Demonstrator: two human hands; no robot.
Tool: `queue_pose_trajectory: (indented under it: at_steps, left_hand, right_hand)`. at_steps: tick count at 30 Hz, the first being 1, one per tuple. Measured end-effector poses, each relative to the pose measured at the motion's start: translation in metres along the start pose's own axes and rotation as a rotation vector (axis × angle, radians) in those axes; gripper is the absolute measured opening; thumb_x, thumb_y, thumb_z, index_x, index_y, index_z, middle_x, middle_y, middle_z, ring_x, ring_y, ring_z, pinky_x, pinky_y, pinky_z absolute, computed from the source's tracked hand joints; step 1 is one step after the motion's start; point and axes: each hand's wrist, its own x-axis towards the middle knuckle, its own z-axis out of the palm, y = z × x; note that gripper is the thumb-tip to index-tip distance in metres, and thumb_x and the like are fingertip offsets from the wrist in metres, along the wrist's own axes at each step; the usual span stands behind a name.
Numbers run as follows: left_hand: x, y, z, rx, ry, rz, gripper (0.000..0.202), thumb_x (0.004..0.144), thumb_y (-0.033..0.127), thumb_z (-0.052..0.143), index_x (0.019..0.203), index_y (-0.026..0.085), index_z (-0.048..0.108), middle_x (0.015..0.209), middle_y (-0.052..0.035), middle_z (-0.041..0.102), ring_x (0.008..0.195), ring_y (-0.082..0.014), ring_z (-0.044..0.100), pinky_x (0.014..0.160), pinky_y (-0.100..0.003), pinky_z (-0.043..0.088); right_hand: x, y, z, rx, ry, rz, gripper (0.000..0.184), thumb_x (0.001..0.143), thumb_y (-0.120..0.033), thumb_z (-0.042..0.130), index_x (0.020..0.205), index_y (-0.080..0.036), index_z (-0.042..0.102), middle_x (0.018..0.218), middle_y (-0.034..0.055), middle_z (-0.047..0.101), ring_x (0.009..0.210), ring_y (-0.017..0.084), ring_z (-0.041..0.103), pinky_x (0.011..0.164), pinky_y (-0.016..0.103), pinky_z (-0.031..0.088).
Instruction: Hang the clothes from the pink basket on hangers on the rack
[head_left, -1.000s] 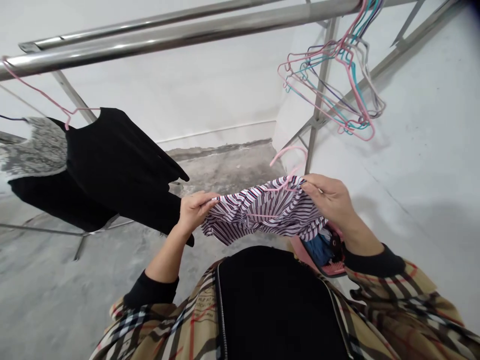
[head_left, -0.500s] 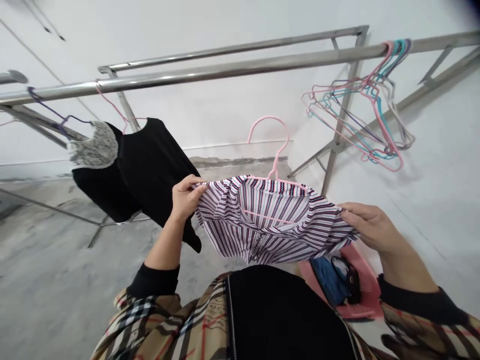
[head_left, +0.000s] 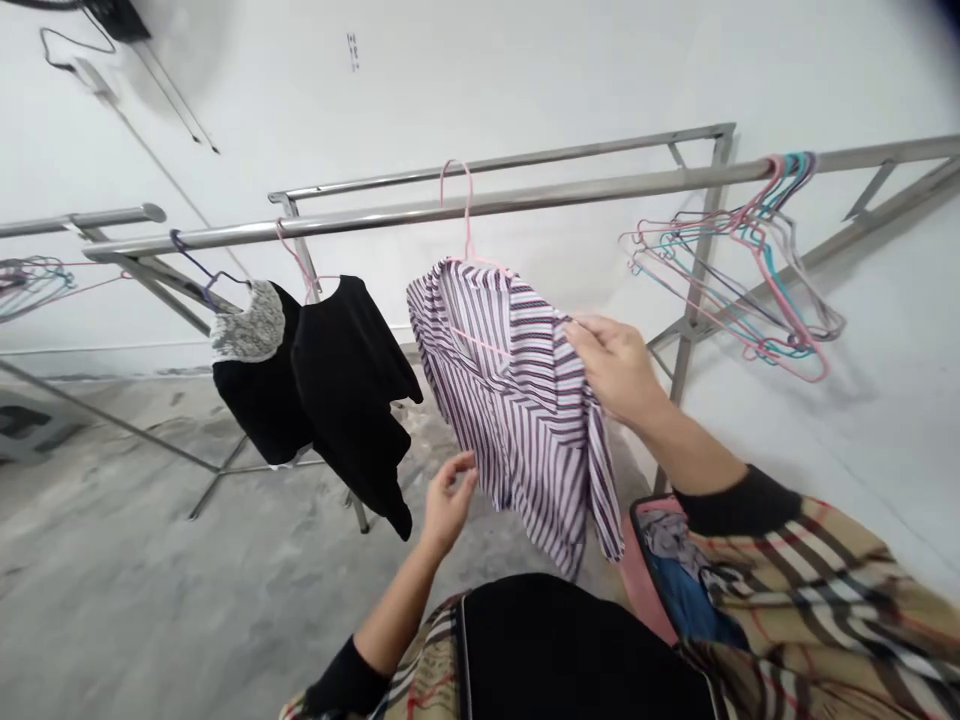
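Observation:
A striped shirt (head_left: 525,420) in white, dark and red hangs on a pink hanger (head_left: 469,225) in the middle of the view. The hanger's hook is level with the metal rail (head_left: 577,192) and overlaps it; whether it rests on the rail I cannot tell. My right hand (head_left: 619,365) pinches the shirt at its right shoulder. Low by the shirt's left edge is my left hand (head_left: 448,505), its fingers bent and thumb apart, with no cloth visible between them.
Left along the rail hang a black garment (head_left: 349,370) and a black one with a grey lacy collar (head_left: 255,325). Several bare hangers (head_left: 780,250) bunch at the right. Below them a pink basket (head_left: 645,580) holds clothes. Another rail (head_left: 112,218) ends at far left.
The shirt on its hanger has gone up and left to the rail and now hangs down. My left hand has let go of its shoulder and dropped; my right still holds on.

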Motion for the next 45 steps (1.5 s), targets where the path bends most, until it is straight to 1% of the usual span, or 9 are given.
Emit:
queue_pose_trajectory:
  at_steps: [5,10,13,15,19,22,28,33,45]
  left_hand:
    - [-0.025,-0.002,-0.010,0.022,-0.019,-0.033,0.035,0.080,0.046,0.062,0.101,0.019,0.071,0.101,-0.0099,0.073,0.098,-0.0256,0.067,0.094,-0.042,0.047]
    - [-0.036,-0.016,-0.028,0.040,0.046,-0.097,0.030,0.081,0.046,0.062,0.100,0.025,0.071,0.107,-0.0100,0.073,0.100,-0.0262,0.066,0.094,-0.041,0.050]
    - [-0.032,-0.018,-0.049,0.099,0.123,-0.013,0.028,0.084,0.043,0.060,0.103,0.025,0.070,0.103,-0.0093,0.072,0.096,-0.0248,0.067,0.090,-0.040,0.052]
    - [-0.020,-0.009,-0.072,0.174,0.247,0.142,0.026,0.086,0.039,0.058,0.105,0.025,0.068,0.104,-0.0093,0.070,0.098,-0.0238,0.066,0.089,-0.040,0.053]
    - [0.026,0.033,-0.126,0.349,0.591,0.485,0.029,0.088,0.031,0.057,0.114,0.021,0.063,0.117,-0.0129,0.061,0.113,-0.0238,0.058,0.096,-0.040,0.049]
    - [0.068,0.070,-0.156,0.449,0.715,0.580,0.042,0.088,0.031,0.057,0.127,0.017,0.055,0.130,-0.0172,0.052,0.122,-0.0253,0.053,0.101,-0.040,0.045]
    - [0.126,0.108,-0.171,0.744,0.605,0.358,0.060,0.087,0.033,0.056,0.143,0.016,0.042,0.140,-0.0204,0.047,0.125,-0.0355,0.050,0.103,-0.050,0.040]
    - [0.150,0.116,-0.181,0.882,0.558,0.193,0.055,0.092,0.033,0.044,0.145,0.018,0.039,0.124,-0.0207,0.059,0.108,-0.0373,0.060,0.089,-0.049,0.048]
    - [0.179,0.113,-0.215,0.938,0.498,0.179,0.045,0.093,0.031,0.043,0.136,0.024,0.054,0.113,-0.0170,0.063,0.101,-0.0341,0.064,0.086,-0.044,0.048]
  right_hand:
    - [0.041,0.005,0.075,-0.036,-0.016,-0.105,0.028,0.092,-0.031,0.044,0.071,-0.018,0.057,0.067,-0.0006,0.055,0.067,0.014,0.052,0.067,0.026,0.043]
    - [0.039,0.013,0.144,-0.166,-0.169,-0.085,0.025,0.090,-0.019,0.040,0.094,-0.018,0.065,0.089,0.0051,0.068,0.085,0.019,0.060,0.084,0.030,0.047]
    - [0.032,0.015,0.170,-0.206,-0.234,-0.084,0.030,0.091,-0.019,0.038,0.103,-0.019,0.066,0.093,0.0064,0.071,0.087,0.020,0.062,0.087,0.032,0.048]
    - [0.031,0.015,0.182,-0.220,-0.258,-0.084,0.032,0.091,-0.018,0.038,0.106,-0.018,0.066,0.095,0.0072,0.072,0.089,0.021,0.064,0.088,0.032,0.048]
    - [0.036,0.013,0.202,-0.179,-0.288,-0.082,0.037,0.091,-0.016,0.038,0.116,-0.018,0.066,0.110,0.0082,0.071,0.103,0.021,0.064,0.094,0.033,0.047]
    - [0.038,0.017,0.216,-0.129,-0.286,-0.037,0.039,0.089,-0.014,0.039,0.114,-0.017,0.068,0.113,0.0074,0.072,0.107,0.020,0.064,0.098,0.033,0.045]
    - [0.018,0.030,0.228,-0.080,-0.202,-0.023,0.040,0.086,-0.012,0.040,0.112,-0.015,0.069,0.114,0.0087,0.072,0.109,0.020,0.065,0.101,0.036,0.046]
    - [0.001,0.019,0.222,-0.014,-0.050,-0.102,0.040,0.087,-0.020,0.042,0.118,-0.014,0.067,0.117,0.0098,0.071,0.108,0.020,0.066,0.101,0.036,0.048]
    - [0.043,-0.008,0.248,-0.142,0.095,-0.100,0.041,0.089,-0.021,0.040,0.120,-0.014,0.065,0.122,0.0124,0.068,0.117,0.024,0.062,0.106,0.040,0.045]
